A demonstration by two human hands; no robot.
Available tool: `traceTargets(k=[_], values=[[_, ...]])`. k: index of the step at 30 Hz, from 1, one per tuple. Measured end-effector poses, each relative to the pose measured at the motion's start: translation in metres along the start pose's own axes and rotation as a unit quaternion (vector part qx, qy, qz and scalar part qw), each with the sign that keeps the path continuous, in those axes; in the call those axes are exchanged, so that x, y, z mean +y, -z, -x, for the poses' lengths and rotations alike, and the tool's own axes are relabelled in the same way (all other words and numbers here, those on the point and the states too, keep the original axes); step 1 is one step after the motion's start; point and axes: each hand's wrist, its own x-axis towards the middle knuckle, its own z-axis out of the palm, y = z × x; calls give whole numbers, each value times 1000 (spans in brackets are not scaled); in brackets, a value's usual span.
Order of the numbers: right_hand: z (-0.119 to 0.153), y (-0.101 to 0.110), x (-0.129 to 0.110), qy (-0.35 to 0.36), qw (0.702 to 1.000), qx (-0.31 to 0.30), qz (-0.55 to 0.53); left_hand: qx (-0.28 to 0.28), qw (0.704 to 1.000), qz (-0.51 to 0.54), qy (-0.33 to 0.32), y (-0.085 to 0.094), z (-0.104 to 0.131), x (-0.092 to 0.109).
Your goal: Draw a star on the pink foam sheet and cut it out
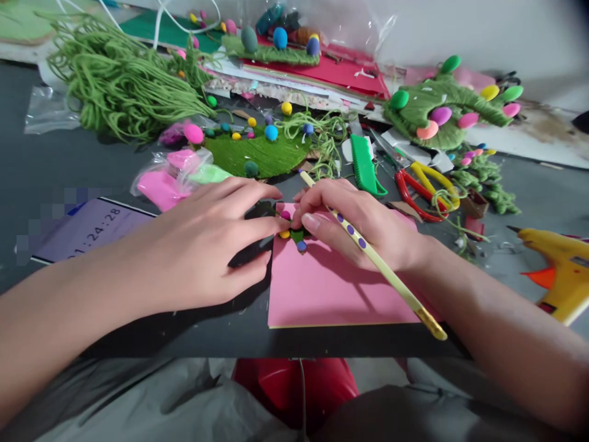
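A pink sheet of paper [317, 294] lies on the dark table in front of me. On its upper left corner sits a small green piece [298, 236] with pink, yellow and blue balls. My left hand [216, 233] rests with fingers spread, its index and middle fingertips at the left side of this piece. Closed around a pale yellow pencil [380, 264] with purple dots is my right hand [354, 221]. The pencil slants across it, eraser end toward me. Its fingertips touch the green piece or are right beside it, partly hiding it.
Green yarn [133, 92], a green leaf shape [257, 153] and bags of pink clay [161, 187] lie beyond my hands. A green comb [363, 162], scissors [421, 193] and a yellow glue gun [559, 264] are at right. A phone [92, 227] showing digits lies left.
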Motion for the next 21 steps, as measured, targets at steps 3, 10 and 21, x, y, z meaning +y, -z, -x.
traceTargets(k=[3,10,21], values=[[1,-3,1,8,1000,-3,3,4,1000,-1,-13,1,-1,-4],[8,9,-23,-107,967,165,-161,-15,1000,-5,-25,5,-6,-16],[2,5,-18,-162,975,101,-110,-2,993,-37,-111,3,-19,-37]])
